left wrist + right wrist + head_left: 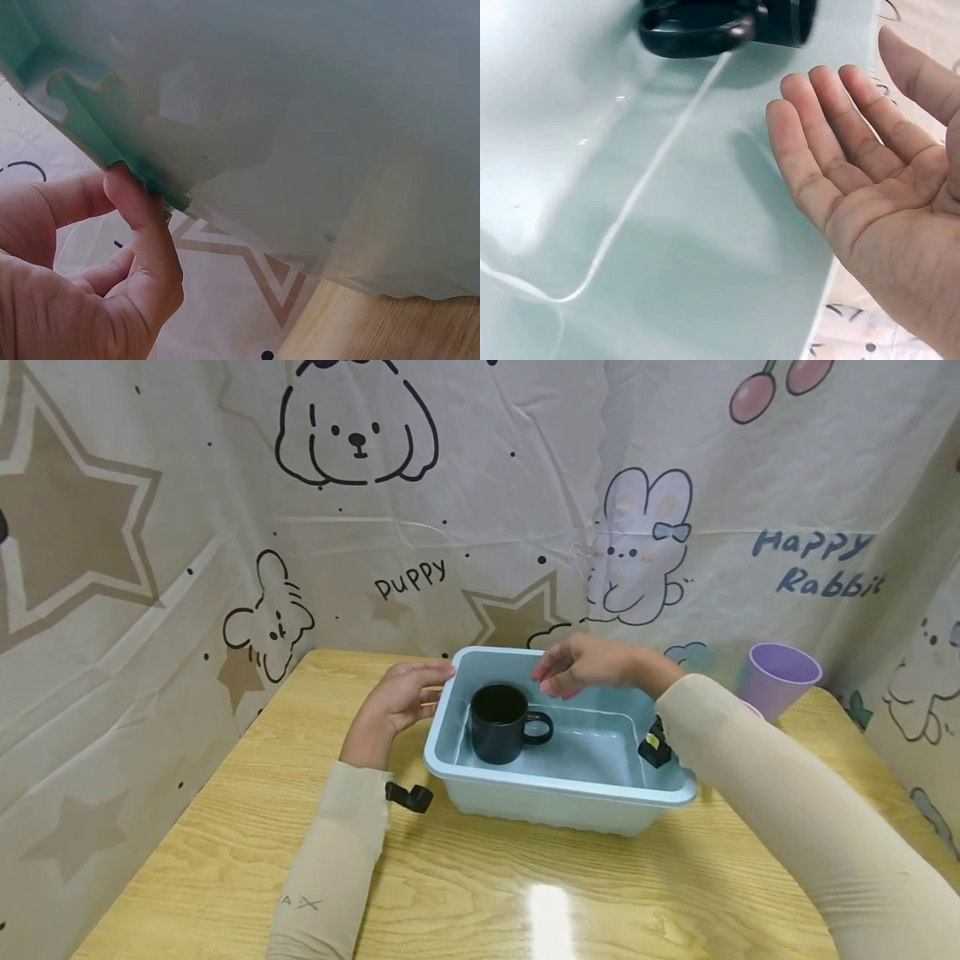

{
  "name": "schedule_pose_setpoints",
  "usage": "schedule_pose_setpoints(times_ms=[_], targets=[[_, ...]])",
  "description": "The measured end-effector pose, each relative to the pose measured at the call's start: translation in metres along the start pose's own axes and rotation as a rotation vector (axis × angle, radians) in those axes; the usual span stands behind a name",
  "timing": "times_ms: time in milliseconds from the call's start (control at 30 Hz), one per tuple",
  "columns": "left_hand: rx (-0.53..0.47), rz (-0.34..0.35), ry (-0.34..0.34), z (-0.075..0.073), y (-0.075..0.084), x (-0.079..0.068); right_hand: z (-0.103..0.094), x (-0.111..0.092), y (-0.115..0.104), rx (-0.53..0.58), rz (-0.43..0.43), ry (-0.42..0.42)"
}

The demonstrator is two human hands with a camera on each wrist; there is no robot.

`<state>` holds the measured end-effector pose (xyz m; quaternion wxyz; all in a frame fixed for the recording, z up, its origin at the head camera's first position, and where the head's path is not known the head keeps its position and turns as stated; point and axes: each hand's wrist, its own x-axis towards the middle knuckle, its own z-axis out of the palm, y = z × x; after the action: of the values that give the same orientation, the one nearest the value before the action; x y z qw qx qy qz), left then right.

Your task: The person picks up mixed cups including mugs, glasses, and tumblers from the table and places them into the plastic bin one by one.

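A light blue plastic basin [540, 808] stands on the wooden table. Inside it, toward the left end, a black mug [497, 739] sits upright with its handle pointing right. My left hand [399, 695] holds the basin's left rim; the left wrist view shows the thumb and a finger of that hand [146, 274] pinching the rim's edge. Over the back part of the basin hovers my right hand [592, 662], right of the mug and apart from it. In the right wrist view the right hand [885, 191] has loosely bent fingers and holds nothing.
A purple cup [780, 685] stands at the table's back right, with a pinkish rim peeking out beside it, mostly hidden by my right sleeve. A printed cloth [510, 543] hangs behind the table. Wooden tabletop [450, 893] extends in front of the basin.
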<state>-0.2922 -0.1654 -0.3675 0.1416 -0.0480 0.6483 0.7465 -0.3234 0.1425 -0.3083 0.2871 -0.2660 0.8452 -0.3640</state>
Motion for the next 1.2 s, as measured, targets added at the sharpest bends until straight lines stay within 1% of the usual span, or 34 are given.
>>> schedule_pose_setpoints(times_ms=[200,300,533,700,800,967,1200], targets=[[-0.002,0.004,-0.005,-0.002,0.000,-0.002,-0.014,-0.009,-0.011,0.060,-0.017,0.045],[-0.005,0.002,-0.001,-0.002,0.000,-0.002,-0.021,-0.016,-0.016,0.089,-0.028,0.088],[-0.041,0.000,-0.009,-0.002,0.000,-0.001,-0.035,-0.035,-0.025,0.131,-0.055,0.168],[-0.033,0.001,-0.011,-0.002,0.000,-0.002,-0.043,-0.051,-0.027,0.164,-0.087,0.213],[-0.028,0.000,-0.014,-0.002,0.000,-0.003,-0.047,-0.063,-0.025,0.180,-0.114,0.240],[-0.033,-0.004,-0.017,-0.001,0.000,-0.003,-0.054,-0.087,-0.015,0.187,-0.155,0.285],[-0.026,-0.001,-0.017,-0.001,0.000,-0.001,-0.057,-0.120,0.002,0.113,-0.174,0.337]])
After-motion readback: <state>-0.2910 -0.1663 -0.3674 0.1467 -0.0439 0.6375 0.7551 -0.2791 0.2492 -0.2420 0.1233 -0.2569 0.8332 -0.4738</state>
